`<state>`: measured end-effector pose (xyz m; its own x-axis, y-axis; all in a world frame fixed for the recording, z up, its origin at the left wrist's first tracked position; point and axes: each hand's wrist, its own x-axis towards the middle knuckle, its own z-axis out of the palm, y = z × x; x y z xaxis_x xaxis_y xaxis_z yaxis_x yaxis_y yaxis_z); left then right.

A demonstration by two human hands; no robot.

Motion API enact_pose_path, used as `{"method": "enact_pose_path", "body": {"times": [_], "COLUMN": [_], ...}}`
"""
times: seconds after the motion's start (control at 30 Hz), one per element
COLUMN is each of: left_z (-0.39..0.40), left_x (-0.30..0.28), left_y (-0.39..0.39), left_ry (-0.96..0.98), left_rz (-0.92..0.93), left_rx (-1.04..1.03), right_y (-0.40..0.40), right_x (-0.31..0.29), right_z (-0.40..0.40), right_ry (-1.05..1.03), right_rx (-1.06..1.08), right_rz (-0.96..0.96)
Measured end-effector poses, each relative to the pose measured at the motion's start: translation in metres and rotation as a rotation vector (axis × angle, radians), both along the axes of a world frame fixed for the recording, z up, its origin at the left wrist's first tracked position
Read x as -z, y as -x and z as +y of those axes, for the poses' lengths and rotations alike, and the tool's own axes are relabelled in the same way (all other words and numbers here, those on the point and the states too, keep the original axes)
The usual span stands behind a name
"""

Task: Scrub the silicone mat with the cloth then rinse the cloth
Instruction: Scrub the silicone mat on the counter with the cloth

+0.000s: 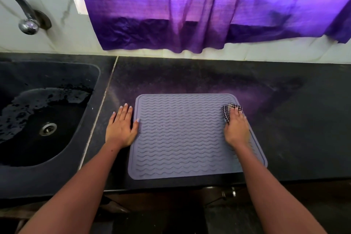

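While the silicone mat (182, 135) lies flat on the dark table (284, 119), approx. centre frame w/ its wavy ribs running 9-to-3, both hands are down at its sides. Left hand (121, 127) sits at the mat's 9 o'clock edge: palm flat on the table, fingers straight & spread, pointing toward 12; thumb tip just touches the mat's rim. It holds nothing.

Right hand (237, 129) is at the mat's 2 o'clock corner, fingers curled round a checked cloth (228, 111), dark/light pattern. Cloth is bunched up, sticks out past the fingertips toward 12 and presses on the mat near the rim. Heel of that hand rests over the mat's 3 o'clock edge.

Mat colour: grey-lilac, rounded corners, raised border. Its 6 o'clock edge lies close to the table's front edge.

At 9 o'clock from the mat, apart from it across a pale seam in the table, is a dark sink (91, 74) w/ a metal drain (48, 129); basin looks wet, patches of water on its floor. Tap (26, 15) curves out of the wall at 10–11 o'clock, above the sink. Purple curtain (209, 9) hangs at 12, its hem just over the tiled wall behind the table.
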<state>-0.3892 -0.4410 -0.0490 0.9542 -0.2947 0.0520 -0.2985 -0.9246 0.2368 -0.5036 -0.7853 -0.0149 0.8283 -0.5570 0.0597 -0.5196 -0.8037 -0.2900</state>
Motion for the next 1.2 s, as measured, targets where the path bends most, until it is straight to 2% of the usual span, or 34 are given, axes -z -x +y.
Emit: {"method": "enact_pose_path", "body": {"times": [0.2, 0.27, 0.37, 0.47, 0.57, 0.63, 0.83, 0.93, 1.0, 1.07, 1.13, 1.2], "left_z": [0.0, 0.0, 0.001, 0.001, 0.0, 0.0, -0.001, 0.0, 0.0, 0.0, -0.001, -0.001], "left_x": [0.001, 0.002, 0.003, 0.003, 0.003, 0.003, 0.004, 0.004, 0.004, 0.004, 0.003, 0.001], "left_y": [0.0, 0.0, 0.0, 0.001, 0.0, 0.0, 0.001, 0.0, 0.0, 0.001, 0.002, 0.002], "left_ry": [-0.008, -0.004, -0.009, 0.0, -0.003, -0.001, -0.009, -0.014, -0.009, -0.003, 0.001, 0.004], "left_rz": [-0.01, -0.018, -0.026, -0.025, -0.036, -0.04, -0.041, -0.035, -0.036, -0.031, -0.032, -0.031], "left_rx": [-0.015, -0.02, -0.018, -0.017, -0.022, -0.028, -0.031, -0.032, -0.032, -0.029, -0.03, -0.03], "right_y": [-0.004, -0.01, -0.029, -0.047, -0.055, -0.056, -0.058, -0.064, -0.068, -0.077, -0.084, -0.085], "right_x": [0.006, -0.001, -0.022, -0.023, -0.007, 0.001, 0.003, 0.0, -0.012, -0.029, -0.04, -0.043], "right_z": [-0.004, -0.008, -0.009, -0.006, 0.0, -0.001, -0.008, -0.019, -0.017, -0.01, 0.004, 0.026], "right_ry": [0.04, -0.08, -0.309, -0.222, -0.092, -0.002, 0.0, -0.177, -0.436, -0.578, -0.459, -0.302], "right_rx": [0.004, 0.065, 0.335, 0.288, 0.055, 0.014, -0.027, -0.034, 0.137, 0.379, 0.448, 0.327], "right_rz": [-0.068, -0.136, -0.264, -0.336, -0.102, 0.014, 0.03, -0.048, -0.202, -0.332, -0.377, -0.397]}}
